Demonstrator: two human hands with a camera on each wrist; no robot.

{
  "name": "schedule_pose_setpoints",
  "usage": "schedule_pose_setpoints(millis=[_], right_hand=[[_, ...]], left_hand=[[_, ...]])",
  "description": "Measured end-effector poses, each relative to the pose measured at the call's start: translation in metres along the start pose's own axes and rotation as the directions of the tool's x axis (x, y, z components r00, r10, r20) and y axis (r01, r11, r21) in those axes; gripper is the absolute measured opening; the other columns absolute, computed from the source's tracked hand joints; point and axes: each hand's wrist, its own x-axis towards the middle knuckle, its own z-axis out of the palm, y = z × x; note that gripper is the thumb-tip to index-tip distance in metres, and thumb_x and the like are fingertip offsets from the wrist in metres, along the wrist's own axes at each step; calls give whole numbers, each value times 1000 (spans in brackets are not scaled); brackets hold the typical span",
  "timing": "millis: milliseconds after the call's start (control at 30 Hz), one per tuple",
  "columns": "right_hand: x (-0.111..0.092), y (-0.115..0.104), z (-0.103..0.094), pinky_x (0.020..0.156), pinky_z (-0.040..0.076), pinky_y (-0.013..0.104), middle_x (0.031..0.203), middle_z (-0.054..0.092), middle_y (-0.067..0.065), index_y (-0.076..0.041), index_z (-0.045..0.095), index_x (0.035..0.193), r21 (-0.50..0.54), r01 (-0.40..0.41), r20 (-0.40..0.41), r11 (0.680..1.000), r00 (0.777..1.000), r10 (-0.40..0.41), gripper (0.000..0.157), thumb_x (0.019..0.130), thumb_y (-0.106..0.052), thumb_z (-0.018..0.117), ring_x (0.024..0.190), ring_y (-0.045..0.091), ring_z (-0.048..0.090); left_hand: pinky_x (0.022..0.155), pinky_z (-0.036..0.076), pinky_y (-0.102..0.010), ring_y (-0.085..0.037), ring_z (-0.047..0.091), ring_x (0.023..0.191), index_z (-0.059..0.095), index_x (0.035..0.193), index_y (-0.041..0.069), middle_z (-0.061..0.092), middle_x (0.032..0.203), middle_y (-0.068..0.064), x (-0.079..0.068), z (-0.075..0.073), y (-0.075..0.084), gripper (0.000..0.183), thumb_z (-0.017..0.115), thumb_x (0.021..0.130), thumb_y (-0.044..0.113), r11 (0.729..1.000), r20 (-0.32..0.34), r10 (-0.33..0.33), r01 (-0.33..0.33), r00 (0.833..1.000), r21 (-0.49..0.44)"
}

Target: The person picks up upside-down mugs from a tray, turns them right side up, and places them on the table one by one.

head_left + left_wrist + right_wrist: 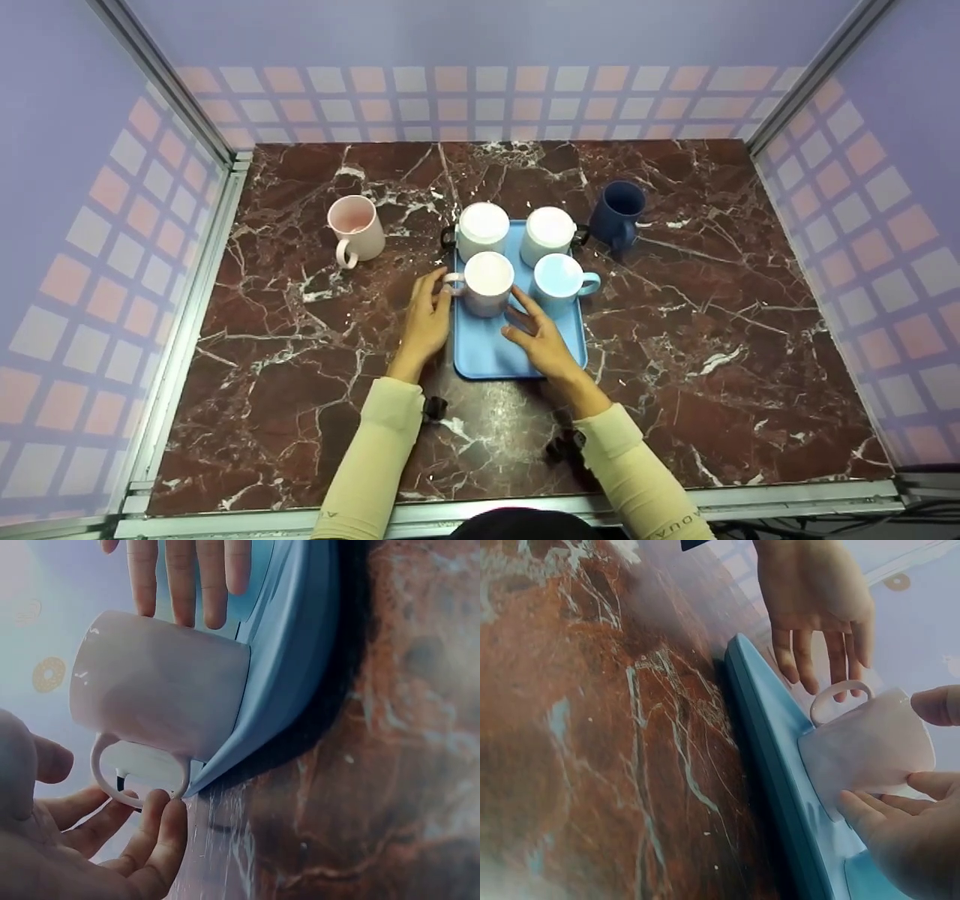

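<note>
A pale pink mug [487,283] stands upside down on the blue tray [480,360], its handle pointing left. My left hand [427,319] is beside that handle, and in the left wrist view its fingertips [174,811] are right at the handle's curve. From the right, my right hand [541,341] rests fairly straight fingers against the mug's side, its thumb held apart from the wall. Behind are two white-bottomed mugs with black handles, the left one [484,229] and the right one [547,232]. A light blue mug [556,285], handle to the right, sits next to my right fingers.
Left of the tray, a pink mug [364,232] stands upright on the dark red marbled tabletop [712,322]. A navy mug [616,214] is upright near the tray's back right corner. Metal rails [180,337] and patterned panels enclose the table's sides and back.
</note>
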Motion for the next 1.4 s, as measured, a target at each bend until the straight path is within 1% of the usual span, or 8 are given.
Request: schedule_pose_setpoints(millis=[133,267,367,467,600,767,1067,1400], right_hand=[[0,1,1,118,43,52,172,18,18,-2,24,163,13,1,3,1000,1000,-2,77,97,5,62,152,44,34],[0,2,1,119,41,54,172,18,18,-2,23,163,22,2,7,1000,1000,-3,78,96,5,62,153,43,33],[0,2,1,120,37,58,172,16,18,-2,22,164,31,7,15,1000,1000,-8,80,95,6,62,154,44,31],[-1,2,2,122,33,60,173,15,19,-2,20,164,40,15,23,999,1000,-16,83,92,7,61,154,45,29],[-2,1,2,123,31,61,173,15,19,-2,19,164,50,25,32,998,999,-27,87,88,8,60,154,46,28],[-4,1,3,123,30,61,173,13,19,-1,17,164,53,33,52,998,998,-36,89,87,7,60,155,46,27],[-8,-2,2,122,30,64,173,12,20,1,16,164,56,71,58,996,996,-74,89,86,8,58,153,49,27],[-13,-10,2,114,43,63,165,32,22,1,32,159,-24,124,-24,992,992,-124,77,88,9,61,145,47,43]], left_hand=[[91,55,-39,-32,66,103,57,139,0,54,135,-19,3,1,1,36,47,110,18,1000,21,7,-7,1000,-21],[83,56,-31,-34,69,101,54,131,0,54,125,-19,7,3,0,29,43,112,19,998,93,-28,33,995,-56],[75,54,-29,-36,68,93,52,124,2,54,118,-17,11,4,0,24,40,112,20,997,140,-50,59,989,-58],[72,52,-29,-32,65,85,52,115,3,53,109,-14,16,4,1,20,41,112,19,999,151,-29,35,988,-32],[78,46,-31,-25,56,86,51,103,4,50,97,-10,21,6,3,18,42,111,17,999,144,14,-19,989,32],[82,38,-34,-24,47,89,46,94,7,45,92,-7,23,8,3,19,41,111,15,995,129,39,-50,991,85],[77,39,-31,-20,46,84,46,90,9,45,89,-4,17,6,9,22,42,110,15,997,112,68,-73,991,39],[68,43,-27,-15,46,78,50,87,6,46,86,-1,6,-5,32,23,46,109,11,997,87,65,-61,994,-47]])
